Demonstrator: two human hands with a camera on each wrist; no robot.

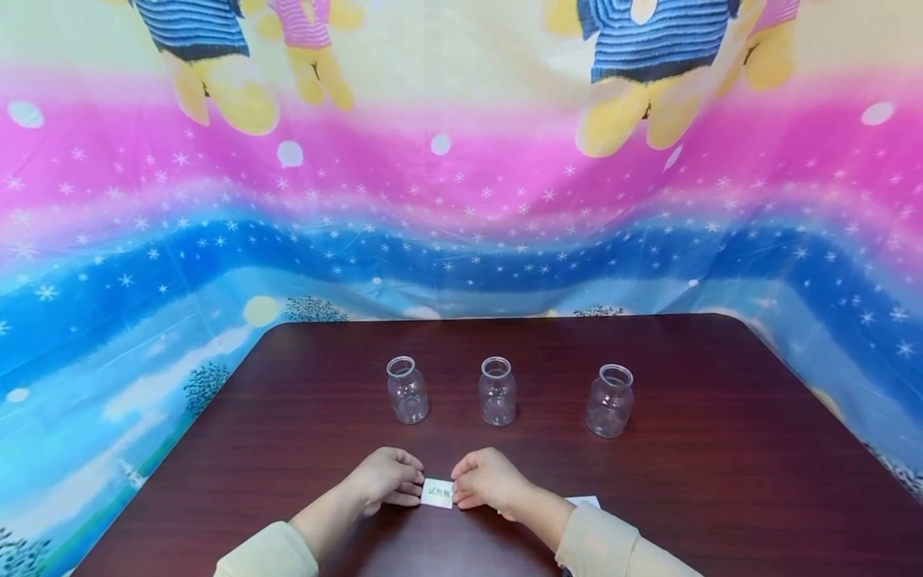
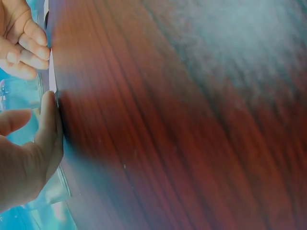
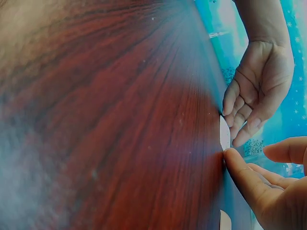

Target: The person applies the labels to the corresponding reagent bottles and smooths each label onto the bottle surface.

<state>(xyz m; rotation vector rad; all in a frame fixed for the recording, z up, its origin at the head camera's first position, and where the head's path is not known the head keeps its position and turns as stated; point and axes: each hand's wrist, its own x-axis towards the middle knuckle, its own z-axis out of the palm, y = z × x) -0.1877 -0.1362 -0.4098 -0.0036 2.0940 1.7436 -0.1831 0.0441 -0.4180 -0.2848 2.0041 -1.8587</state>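
**At the table's near middle: fingertips of both hands on one lettered card**

On the dark wooden table point(image 1: 757, 465), the small white lettered card point(image 1: 437, 494) sits between the left hand point(image 1: 389, 478) and the right hand point(image 1: 490, 483). Left fingertips touch its left edge, right fingertips its right edge. No firm grip: in the wrist views thumbs stand apart from index fingers, and fingers are straight or relaxed. Card looks flat or nearly so; any lift is too slight to tell. Lettering faces up, readable from the wearer's side.

Step in hand reads as squaring the card. To do it well: light, even pressure from both sides, since hard squeezing would likely bow thin stock. Fingertips belong at the rims, off the writing; the right ones sit close to the last character. Turn by small nudges, one side at a time.

Left jar point(image 1: 409, 397), middle jar point(image 1: 497, 398) and right jar point(image 1: 610, 407), all clear and upright, stand beyond the hands, well clear of the knuckles. White paper point(image 1: 586, 501) shows partly behind the right forearm.
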